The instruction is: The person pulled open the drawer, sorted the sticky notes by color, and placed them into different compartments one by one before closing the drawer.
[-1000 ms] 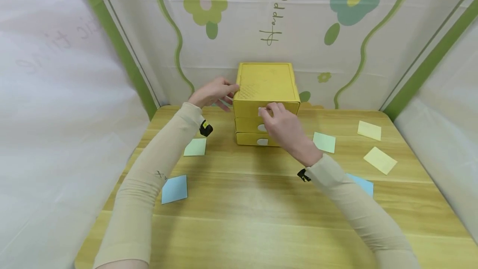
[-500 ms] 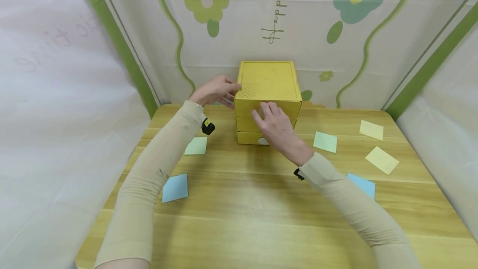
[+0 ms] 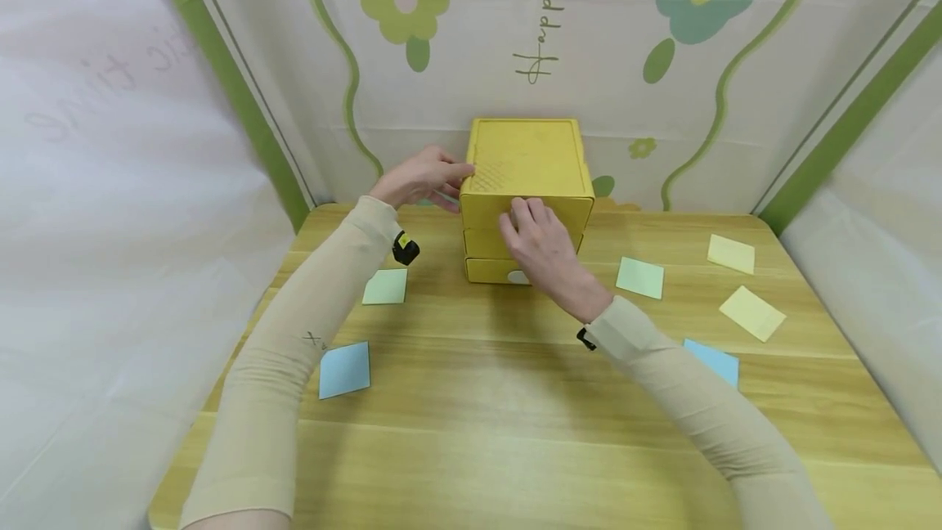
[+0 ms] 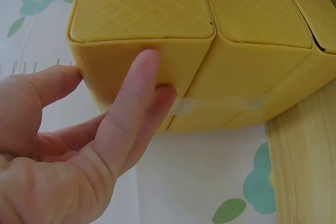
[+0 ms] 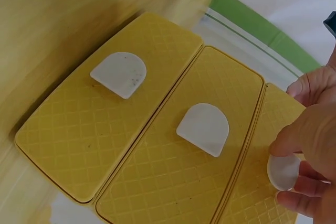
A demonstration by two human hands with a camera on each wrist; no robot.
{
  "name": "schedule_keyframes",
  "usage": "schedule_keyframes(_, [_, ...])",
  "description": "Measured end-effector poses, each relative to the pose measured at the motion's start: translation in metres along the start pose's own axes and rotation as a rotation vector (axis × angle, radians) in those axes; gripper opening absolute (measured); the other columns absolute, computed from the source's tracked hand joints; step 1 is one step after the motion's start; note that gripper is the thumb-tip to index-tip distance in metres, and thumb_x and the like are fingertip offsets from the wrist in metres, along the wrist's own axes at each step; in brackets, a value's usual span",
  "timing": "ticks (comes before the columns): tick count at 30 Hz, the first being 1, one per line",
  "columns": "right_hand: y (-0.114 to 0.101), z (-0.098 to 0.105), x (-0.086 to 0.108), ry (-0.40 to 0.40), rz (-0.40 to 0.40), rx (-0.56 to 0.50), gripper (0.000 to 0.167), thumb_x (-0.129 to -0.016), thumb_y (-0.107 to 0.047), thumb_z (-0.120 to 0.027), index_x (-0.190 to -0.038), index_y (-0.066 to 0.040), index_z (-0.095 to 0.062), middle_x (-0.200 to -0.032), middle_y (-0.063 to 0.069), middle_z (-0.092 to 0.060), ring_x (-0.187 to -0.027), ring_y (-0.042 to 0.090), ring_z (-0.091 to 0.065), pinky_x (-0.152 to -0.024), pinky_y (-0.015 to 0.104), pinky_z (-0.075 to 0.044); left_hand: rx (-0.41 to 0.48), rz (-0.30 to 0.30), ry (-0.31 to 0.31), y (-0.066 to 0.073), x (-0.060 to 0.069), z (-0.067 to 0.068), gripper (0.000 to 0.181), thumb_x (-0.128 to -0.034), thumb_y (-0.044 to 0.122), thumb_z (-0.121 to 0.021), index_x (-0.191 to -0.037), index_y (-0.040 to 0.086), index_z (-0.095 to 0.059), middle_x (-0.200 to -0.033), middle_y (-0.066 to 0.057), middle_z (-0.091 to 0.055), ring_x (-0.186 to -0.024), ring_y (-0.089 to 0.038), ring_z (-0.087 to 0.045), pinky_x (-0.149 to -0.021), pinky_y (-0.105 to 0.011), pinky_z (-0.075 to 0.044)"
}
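Observation:
A small yellow three-drawer box [image 3: 537,150] stands against the back curtain, its drawers looking flush in the right wrist view. My right hand [image 3: 548,248] is at its front, thumb and fingers pinching the white handle [image 5: 284,174] of the top drawer. That handle is covered by the hand in the head view. Below it sit the middle drawer's white handle [image 5: 207,129] and the bottom drawer's white handle [image 5: 121,72], both untouched. My left hand [image 3: 425,176] steadies the box's upper left side, thumb at the top edge and fingers extended along the side wall.
Paper notes lie on the wooden table [image 3: 471,432]: green [image 3: 385,286] and blue [image 3: 344,370] at left, another green [image 3: 640,277], another blue [image 3: 712,361] and two yellow notes [image 3: 752,313] at right. Curtains enclose the back and both sides.
My right hand has shifted slightly left across the drawer fronts, its fingers now covering the top and middle handles in the head view. The left hand has stayed at the box's side.

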State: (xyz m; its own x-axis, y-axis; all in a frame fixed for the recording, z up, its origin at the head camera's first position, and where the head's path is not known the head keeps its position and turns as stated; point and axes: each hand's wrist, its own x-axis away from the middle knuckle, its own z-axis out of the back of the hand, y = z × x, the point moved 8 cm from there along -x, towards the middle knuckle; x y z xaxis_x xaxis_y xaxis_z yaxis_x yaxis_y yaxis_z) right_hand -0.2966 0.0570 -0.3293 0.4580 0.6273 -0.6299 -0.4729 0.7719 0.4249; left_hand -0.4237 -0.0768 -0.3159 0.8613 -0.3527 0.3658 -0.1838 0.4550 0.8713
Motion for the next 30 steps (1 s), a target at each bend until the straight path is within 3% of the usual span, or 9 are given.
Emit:
schedule_keyframes(8, [0.0031,-0.0007,-0.0023,-0.022,0.011,0.011,0.015,-0.091,0.004,-0.06,-0.106,0.003,-0.066,-0.102,0.017,-0.055,-0.089,0.03,-0.05,-0.07,0.032,-0.056,0.005,0.004,-0.009,0.0015,0.0019,-0.0002,0.039,-0.1012,0.029,-0.055,-0.122,-0.003,-0.062,-0.118,-0.02,-0.063,-0.101,-0.029,-0.068,-0.086,-0.038,-0.061])
schedule_keyframes(16, [0.001,-0.002,-0.0056,-0.081,0.047,0.022,0.019,-0.091,0.005,-0.061,-0.109,0.003,-0.067,-0.102,0.018,-0.056,-0.089,0.029,-0.05,-0.071,0.03,-0.056,-0.008,0.017,0.007,0.0009,0.0017,0.0028,0.037,-0.0997,0.027,-0.058,-0.116,-0.005,-0.065,-0.11,-0.018,-0.065,-0.084,-0.022,-0.071,-0.083,-0.036,-0.062])
schedule_keyframes(24, [-0.0008,-0.003,-0.006,-0.089,0.054,0.012,0.018,-0.092,0.005,-0.06,-0.109,0.004,-0.067,-0.102,0.018,-0.056,-0.087,0.029,-0.05,-0.07,0.03,-0.056,-0.011,-0.007,0.001,-0.0016,0.0007,0.0048,0.038,-0.1001,0.029,-0.057,-0.117,-0.004,-0.064,-0.114,-0.02,-0.064,-0.095,-0.028,-0.07,-0.089,-0.042,-0.06])
schedule_keyframes(30, [0.0005,-0.0045,-0.0056,-0.099,0.044,0.018,0.016,-0.093,0.003,-0.061,-0.108,0.003,-0.067,-0.102,0.018,-0.055,-0.087,0.029,-0.049,-0.071,0.031,-0.055,-0.006,-0.049,-0.009,-0.0016,0.0015,0.0023,0.039,-0.1006,0.03,-0.056,-0.119,-0.004,-0.063,-0.12,-0.024,-0.064,-0.097,-0.029,-0.07,-0.086,-0.041,-0.061])
